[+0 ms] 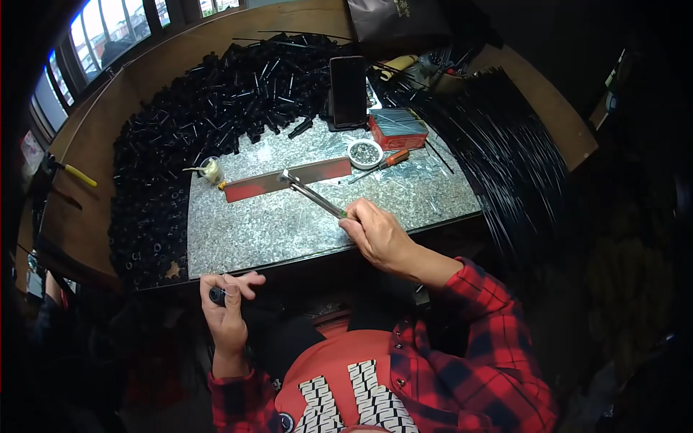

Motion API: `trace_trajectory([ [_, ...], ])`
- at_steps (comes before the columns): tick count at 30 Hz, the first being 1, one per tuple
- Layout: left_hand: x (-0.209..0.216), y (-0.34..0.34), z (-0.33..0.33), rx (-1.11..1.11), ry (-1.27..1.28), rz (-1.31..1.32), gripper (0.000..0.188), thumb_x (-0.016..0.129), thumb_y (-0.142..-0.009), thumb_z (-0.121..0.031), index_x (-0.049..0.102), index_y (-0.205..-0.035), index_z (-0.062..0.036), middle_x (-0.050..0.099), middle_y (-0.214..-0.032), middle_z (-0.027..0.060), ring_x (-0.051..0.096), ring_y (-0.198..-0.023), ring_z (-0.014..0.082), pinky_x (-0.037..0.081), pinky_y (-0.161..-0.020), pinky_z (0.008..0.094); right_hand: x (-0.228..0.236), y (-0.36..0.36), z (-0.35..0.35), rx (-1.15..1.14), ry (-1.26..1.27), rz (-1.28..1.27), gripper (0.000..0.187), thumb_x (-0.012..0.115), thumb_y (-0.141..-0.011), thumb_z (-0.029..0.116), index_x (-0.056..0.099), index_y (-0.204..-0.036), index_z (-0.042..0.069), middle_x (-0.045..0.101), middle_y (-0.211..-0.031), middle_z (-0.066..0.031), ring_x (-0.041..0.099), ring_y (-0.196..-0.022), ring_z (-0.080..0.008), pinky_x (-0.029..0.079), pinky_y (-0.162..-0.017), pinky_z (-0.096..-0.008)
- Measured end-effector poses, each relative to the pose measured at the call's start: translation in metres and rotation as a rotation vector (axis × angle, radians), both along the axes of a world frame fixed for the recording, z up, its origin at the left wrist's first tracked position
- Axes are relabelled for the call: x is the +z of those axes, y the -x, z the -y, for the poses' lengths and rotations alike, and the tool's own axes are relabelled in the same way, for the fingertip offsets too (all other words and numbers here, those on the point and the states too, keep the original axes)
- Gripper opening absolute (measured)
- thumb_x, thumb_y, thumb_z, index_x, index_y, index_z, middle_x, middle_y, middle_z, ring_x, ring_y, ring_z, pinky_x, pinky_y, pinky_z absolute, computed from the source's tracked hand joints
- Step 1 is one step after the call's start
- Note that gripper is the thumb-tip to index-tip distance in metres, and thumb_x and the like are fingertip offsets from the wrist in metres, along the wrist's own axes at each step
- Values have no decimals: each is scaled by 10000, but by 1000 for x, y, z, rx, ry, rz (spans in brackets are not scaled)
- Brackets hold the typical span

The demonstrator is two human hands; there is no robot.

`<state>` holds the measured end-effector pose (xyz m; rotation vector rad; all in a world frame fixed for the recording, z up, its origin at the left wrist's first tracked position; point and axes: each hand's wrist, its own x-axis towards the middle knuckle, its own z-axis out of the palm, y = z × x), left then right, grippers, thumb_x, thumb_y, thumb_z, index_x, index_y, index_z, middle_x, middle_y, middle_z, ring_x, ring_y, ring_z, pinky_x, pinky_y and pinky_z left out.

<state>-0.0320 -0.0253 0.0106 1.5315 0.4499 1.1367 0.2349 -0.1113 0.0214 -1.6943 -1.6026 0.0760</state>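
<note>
My left hand [229, 317] is at the near left edge of the stone worktop [253, 234]. Between its thumb and fingers is a small black cylindrical part [216, 295], and a thin, shiny pin seems to stick out of it. My right hand [380, 234] is closed around the handle of a slim metal hammer [315, 196]. The hammer's small head is over a long flat bar [249, 189], red at both ends and dark grey in the middle. From this angle I cannot tell whether head and bar touch.
Black cylindrical parts [216, 101] are heaped along the back and left. Beyond the bar are a white bowl of small metal pieces [365, 154], an orange-handled screwdriver [393, 159], a red box [398, 131] and an upright phone [348, 92]. Thin black rods [505, 144] cover the right side.
</note>
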Motion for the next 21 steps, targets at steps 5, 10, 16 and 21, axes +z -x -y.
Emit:
trace_trajectory([
  [5,-11,-4,7,-64,106,39,161,467,-965,-126,326,-895,-94,385,-620,9,376,-470,78,351,-458,227,23,16,0,231,134,-244,294,715,-786,187,471,-731,33,480,-653,-98,490,-577,-254,402,-545,-342],
  [10,-31,-11,2,54,-41,-116,376,639,-813,39,323,-964,-99,371,-615,-39,368,-510,29,346,-474,193,47,19,8,218,-133,310,358,756,-614,67,485,-846,39,504,-1041,-169,511,-954,-349,417,-805,-430],
  [16,-29,-15,11,1,69,-60,775,863,-619,-335,316,-1102,-73,314,-545,-71,293,-496,22,245,-472,188,40,26,0,-12,-322,853,388,746,-716,196,544,-1017,57,445,-1271,-93,391,-1273,-329,156,-1102,-579],
  [21,-24,-12,13,32,76,-61,732,794,-704,-387,307,-1136,-52,645,-734,49,536,-657,42,438,-593,202,35,36,-5,43,-369,914,372,740,-725,200,555,-1017,63,434,-1286,-82,370,-1296,-332,121,-1112,-587],
])
